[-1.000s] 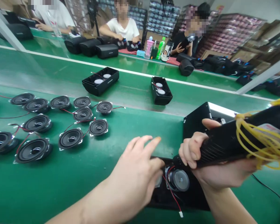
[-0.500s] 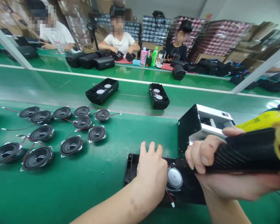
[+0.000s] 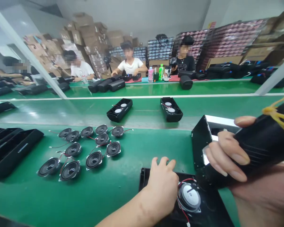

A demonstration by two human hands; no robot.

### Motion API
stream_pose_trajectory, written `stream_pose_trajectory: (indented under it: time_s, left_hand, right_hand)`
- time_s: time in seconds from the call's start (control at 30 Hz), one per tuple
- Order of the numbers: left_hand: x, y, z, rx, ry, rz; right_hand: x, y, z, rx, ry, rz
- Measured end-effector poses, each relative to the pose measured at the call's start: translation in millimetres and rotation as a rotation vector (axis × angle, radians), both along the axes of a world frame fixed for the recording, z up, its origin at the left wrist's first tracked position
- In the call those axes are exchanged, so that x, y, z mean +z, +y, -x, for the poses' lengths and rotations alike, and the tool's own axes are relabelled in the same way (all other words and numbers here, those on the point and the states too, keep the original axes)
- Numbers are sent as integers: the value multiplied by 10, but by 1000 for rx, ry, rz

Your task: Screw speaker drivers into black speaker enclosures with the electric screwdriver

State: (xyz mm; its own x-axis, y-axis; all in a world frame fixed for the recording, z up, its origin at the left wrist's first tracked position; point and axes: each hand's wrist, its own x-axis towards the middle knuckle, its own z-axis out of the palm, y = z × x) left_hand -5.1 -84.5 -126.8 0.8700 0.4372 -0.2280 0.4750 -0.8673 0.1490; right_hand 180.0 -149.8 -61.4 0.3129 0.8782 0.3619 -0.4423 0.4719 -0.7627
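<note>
My left hand (image 3: 162, 186) lies on the left part of a black speaker housing (image 3: 210, 211) at the near edge of the green bench, fingers curled down over something I cannot make out. A round silver-backed driver (image 3: 190, 197) with a red wire sits in the housing just right of that hand. My right hand (image 3: 241, 170) is wrapped round a thick black power screwdriver (image 3: 257, 148) with a yellow coiled cord (image 3: 278, 115); its nose points down at the housing near the driver.
Several loose black speaker drivers (image 3: 85, 148) lie on the bench to the left. Two open housings (image 3: 119, 110) (image 3: 171, 109) ride the conveyor belt beyond. A black box with a silver edge (image 3: 203, 138) stands behind my right hand. Black casings (image 3: 9, 151) lie far left. Several people sit opposite.
The view has tilted up and pulled back. My left hand has shifted left off the driver and curled. The driver now lies bare in the housing. My right hand still grips the screwdriver.
</note>
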Motion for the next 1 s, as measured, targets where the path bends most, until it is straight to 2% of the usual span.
stream_pose_trajectory:
  time_s: [0.13, 0.23, 0.33, 0.43, 0.77, 1.0]
  left_hand:
    - [2, 41, 37, 41, -37, 32]
    - [-29, 59, 40, 51, -77, 58]
    - [-48, 67, 20, 51, -101, 76]
    - [-42, 81, 14, 44, -114, 93]
    - [-65, 118, 44, 15, -133, 121]
    - [-33, 109, 49, 25, -139, 128]
  right_hand:
    - [47, 90, 165, 29, -83, -64]
    - [14, 170, 289, 3, -85, -89]
    - [-55, 217, 377, -25, -123, -48]
    - [-139, 222, 425, 5, -172, -13]
    - [-384, 273, 421, 12, -179, 4]
    - [-375, 234, 365, 30, -212, -23]
